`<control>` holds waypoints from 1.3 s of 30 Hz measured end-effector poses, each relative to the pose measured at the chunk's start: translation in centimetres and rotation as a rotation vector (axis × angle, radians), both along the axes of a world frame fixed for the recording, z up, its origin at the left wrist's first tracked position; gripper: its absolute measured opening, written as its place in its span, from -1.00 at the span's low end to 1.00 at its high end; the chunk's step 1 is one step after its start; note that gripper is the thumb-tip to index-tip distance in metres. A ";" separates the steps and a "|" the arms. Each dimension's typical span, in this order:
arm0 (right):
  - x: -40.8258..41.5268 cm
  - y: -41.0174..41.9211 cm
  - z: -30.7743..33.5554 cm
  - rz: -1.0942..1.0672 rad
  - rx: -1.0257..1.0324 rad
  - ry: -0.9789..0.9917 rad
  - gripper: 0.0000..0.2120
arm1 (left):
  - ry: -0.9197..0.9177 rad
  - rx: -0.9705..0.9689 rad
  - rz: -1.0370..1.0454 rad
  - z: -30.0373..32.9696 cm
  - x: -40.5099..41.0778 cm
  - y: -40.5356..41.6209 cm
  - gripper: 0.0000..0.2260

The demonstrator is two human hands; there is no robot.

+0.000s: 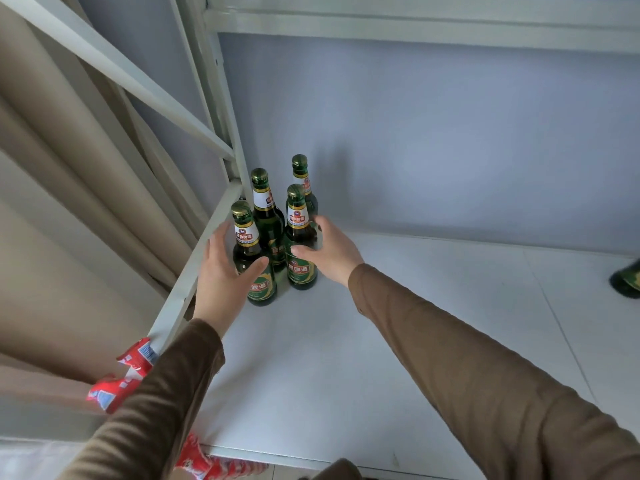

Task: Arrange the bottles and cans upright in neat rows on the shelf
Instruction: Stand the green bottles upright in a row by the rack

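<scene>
Four green glass bottles stand upright in a tight two-by-two cluster in the back-left corner of the white shelf point(346, 341), hard against the shelf's left rail point(194, 271) and close to the pale blue back wall point(433, 133). The left hand point(221, 282) cups the front-left bottle point(252, 261), thumb across its label and the fingers curled round its far side between the glass and the rail, where there is very little slack. The right hand point(329, 252) grips the front-right bottle point(300, 247), thumb on the front of the glass, fingers wrapped behind it. The back-left bottle point(265, 209) and back-right bottle point(302, 178) stand free behind these two, their lower bodies hidden by the front pair. To the right of the cluster the shelf runs wide and bare up to a green object point(627, 278) cut off by the frame edge; what it is cannot be made out. Red packaging point(121, 382) lies off the shelf's left front corner, partly covered by the left brown sleeve point(156, 403), with more cut off below the front edge.
</scene>
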State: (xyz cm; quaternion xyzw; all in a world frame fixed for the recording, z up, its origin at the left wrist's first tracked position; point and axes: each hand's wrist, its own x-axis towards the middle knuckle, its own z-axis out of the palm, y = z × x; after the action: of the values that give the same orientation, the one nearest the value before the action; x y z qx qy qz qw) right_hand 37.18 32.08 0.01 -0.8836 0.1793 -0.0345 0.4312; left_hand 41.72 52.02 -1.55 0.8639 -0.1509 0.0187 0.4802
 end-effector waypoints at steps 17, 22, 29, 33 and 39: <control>-16.7 -4.3 0.9 -0.123 -0.552 -0.034 -0.42 | -0.525 0.443 -0.513 0.4 -8.4 -8.2 -0.39; -23.3 -8.0 0.9 -0.200 -0.605 0.027 -0.41 | -0.516 0.464 -0.621 0.0 -13.3 -14.4 -0.39; -35.1 -15.2 1.0 -0.301 -0.613 0.086 -0.42 | -0.491 0.423 -0.732 0.0 -23.5 -24.1 -0.39; -42.5 -20.9 1.4 -0.326 -0.608 0.108 -0.41 | -0.430 0.380 -0.767 0.1 -30.8 -30.1 -0.39; -49.5 -28.2 2.8 -0.329 -0.588 0.103 -0.41 | -0.355 0.335 -0.798 0.6 -37.3 -37.1 -0.38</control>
State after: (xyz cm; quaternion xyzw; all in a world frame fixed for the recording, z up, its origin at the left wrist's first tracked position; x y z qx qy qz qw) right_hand -12.27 3.93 2.84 -0.9298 0.3235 -0.1093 0.1371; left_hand 4.37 14.91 -0.92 0.7875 -0.5521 -0.0448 0.2704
